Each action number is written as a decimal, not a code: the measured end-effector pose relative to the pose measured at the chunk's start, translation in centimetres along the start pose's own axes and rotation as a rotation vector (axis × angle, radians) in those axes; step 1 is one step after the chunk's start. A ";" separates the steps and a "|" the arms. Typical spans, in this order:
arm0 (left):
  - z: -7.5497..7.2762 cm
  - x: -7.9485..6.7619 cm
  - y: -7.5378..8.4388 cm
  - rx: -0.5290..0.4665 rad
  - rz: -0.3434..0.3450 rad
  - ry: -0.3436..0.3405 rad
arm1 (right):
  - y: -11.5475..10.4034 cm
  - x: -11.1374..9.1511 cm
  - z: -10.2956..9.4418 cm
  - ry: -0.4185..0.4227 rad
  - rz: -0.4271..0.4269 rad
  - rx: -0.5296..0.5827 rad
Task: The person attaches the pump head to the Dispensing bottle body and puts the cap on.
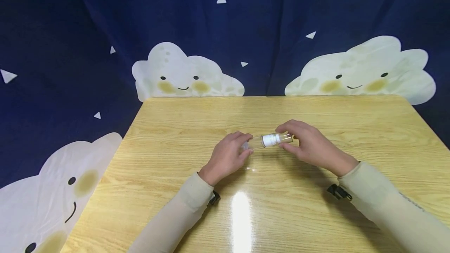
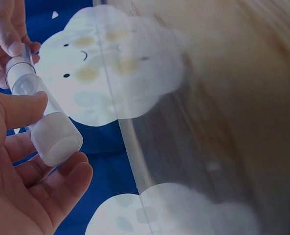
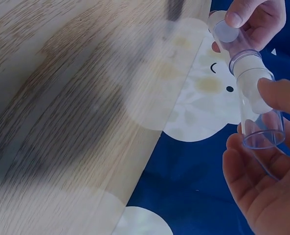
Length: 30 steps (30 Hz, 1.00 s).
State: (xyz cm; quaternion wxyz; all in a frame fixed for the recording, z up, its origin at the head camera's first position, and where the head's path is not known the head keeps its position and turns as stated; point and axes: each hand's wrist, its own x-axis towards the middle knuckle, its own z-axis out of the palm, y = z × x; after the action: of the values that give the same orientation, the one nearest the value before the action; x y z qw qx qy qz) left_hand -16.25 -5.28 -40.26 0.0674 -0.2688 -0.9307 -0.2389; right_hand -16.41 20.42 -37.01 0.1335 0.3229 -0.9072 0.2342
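Note:
Held nearly level above the table is a small clear bottle (image 1: 257, 142) with a white collar (image 1: 271, 140) and a clear cap (image 1: 286, 138). My left hand (image 1: 227, 154) grips its base end. In the left wrist view, the thumb lies on the clear body and the fingers curl under the white base (image 2: 56, 139). At the other end, my right hand (image 1: 313, 145) holds the clear cap between thumb and fingers. The right wrist view shows the cap's round rim (image 3: 263, 139) and a white nozzle part (image 3: 256, 93) inside it.
A light wood-grain table (image 1: 168, 128) lies under both hands, with a bright light reflection near its front. Behind it hangs a dark blue curtain (image 1: 253, 18) printed with white triangles and smiling clouds (image 1: 183, 73). Black straps (image 1: 339, 191) show at the wrists.

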 end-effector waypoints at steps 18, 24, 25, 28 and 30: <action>0.1 0.0 0.1 -0.002 0.000 -0.001 | -0.3 -0.1 0.5 -0.010 0.010 0.072; 0.1 0.0 0.1 0.004 -0.001 -0.017 | -0.2 0.0 0.9 0.004 0.006 0.075; 0.1 0.0 0.1 0.004 0.000 -0.019 | -0.2 0.0 1.0 0.007 0.007 0.076; 0.0 0.0 0.1 0.004 -0.002 -0.024 | -0.2 0.0 1.2 0.015 0.006 0.084; 0.1 0.0 0.0 0.011 0.006 -0.017 | -0.3 0.1 1.4 0.016 0.011 0.088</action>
State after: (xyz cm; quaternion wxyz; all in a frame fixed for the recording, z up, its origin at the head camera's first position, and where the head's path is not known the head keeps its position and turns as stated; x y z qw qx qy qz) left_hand -16.25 -5.28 -40.33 0.0616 -0.2732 -0.9317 -0.2312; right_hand -16.40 19.46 -38.08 0.1251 0.3216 -0.8968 0.2770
